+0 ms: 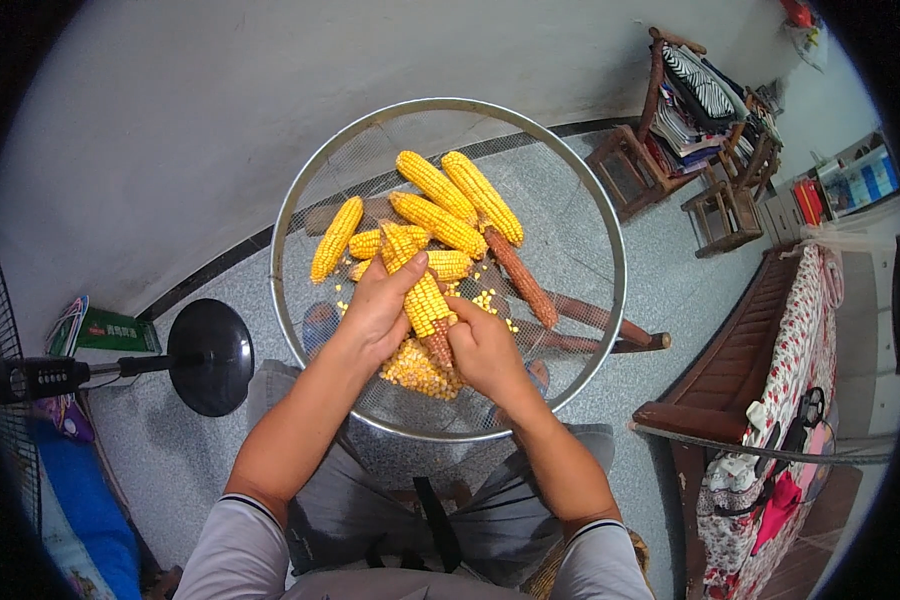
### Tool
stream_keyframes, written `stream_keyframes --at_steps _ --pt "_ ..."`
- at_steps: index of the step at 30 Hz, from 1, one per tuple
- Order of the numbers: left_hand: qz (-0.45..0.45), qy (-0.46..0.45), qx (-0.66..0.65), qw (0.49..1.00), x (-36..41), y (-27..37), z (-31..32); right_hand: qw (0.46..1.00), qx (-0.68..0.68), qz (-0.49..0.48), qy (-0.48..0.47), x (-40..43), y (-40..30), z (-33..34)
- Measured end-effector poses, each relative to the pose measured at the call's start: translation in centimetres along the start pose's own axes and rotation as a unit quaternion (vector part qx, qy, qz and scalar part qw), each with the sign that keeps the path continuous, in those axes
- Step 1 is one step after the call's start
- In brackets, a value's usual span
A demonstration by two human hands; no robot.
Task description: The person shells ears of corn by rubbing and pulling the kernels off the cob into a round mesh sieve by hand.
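My left hand [381, 304] grips an ear of yellow corn [422, 300] from its left side, thumb across the kernels. The ear's lower end is stripped to reddish cob, and my right hand [484, 341] presses against it there with curled fingers. Below them a heap of loose kernels [420, 373] lies in a round metal-rimmed mesh sieve [621, 262]. Several whole ears [439, 223] rest in the sieve's upper part, one apart at the left [336, 240]. A bare reddish cob [521, 277] slants at the right of them. Stray kernels are scattered near my hands.
Wooden legs [585, 343] show beneath the sieve. A fan's round black base [210, 358] stands on the floor at left, near a green box [116, 332]. A wooden chair [630, 169] piled with papers and cloth stands upper right, and a bed with floral cloth [784, 337] at right.
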State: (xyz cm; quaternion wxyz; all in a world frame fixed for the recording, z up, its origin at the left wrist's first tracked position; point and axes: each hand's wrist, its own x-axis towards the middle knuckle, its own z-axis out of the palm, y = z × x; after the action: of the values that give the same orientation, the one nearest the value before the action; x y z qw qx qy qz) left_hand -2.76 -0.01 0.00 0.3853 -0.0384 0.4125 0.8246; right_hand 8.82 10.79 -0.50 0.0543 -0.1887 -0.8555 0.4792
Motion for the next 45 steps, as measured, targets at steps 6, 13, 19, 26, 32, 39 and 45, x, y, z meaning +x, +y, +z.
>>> stream_keyframes --at_steps 6,13,19,26,32,39,45 --pt "-0.012 0.015 -0.006 1.000 0.3 -0.2 -0.7 0.990 0.114 0.047 -0.067 0.0 -0.4 0.2" --pt "0.013 0.008 0.025 1.000 0.1 -0.2 -0.5 0.978 0.174 0.043 -0.108 0.2 -0.4 -0.7" --pt "0.006 0.011 0.015 1.000 0.3 -0.1 -0.6 0.987 0.124 0.035 -0.092 0.3 0.2 -0.5" --pt "0.005 0.019 0.001 1.000 0.0 0.1 -0.2 0.958 0.263 0.068 -0.092 0.3 -0.6 -0.2" --pt "0.017 0.011 0.021 1.000 0.0 -0.1 -0.2 0.966 0.208 0.067 -0.136 0.4 -0.6 -0.9" --pt "0.016 -0.002 0.026 1.000 0.0 -0.6 -0.1 0.992 0.039 0.084 -0.091 0.0 -1.7 -0.7" --pt "0.006 0.000 0.004 1.000 0.1 -0.6 -0.3 0.995 -0.035 0.057 -0.072 0.2 -0.6 -0.2"
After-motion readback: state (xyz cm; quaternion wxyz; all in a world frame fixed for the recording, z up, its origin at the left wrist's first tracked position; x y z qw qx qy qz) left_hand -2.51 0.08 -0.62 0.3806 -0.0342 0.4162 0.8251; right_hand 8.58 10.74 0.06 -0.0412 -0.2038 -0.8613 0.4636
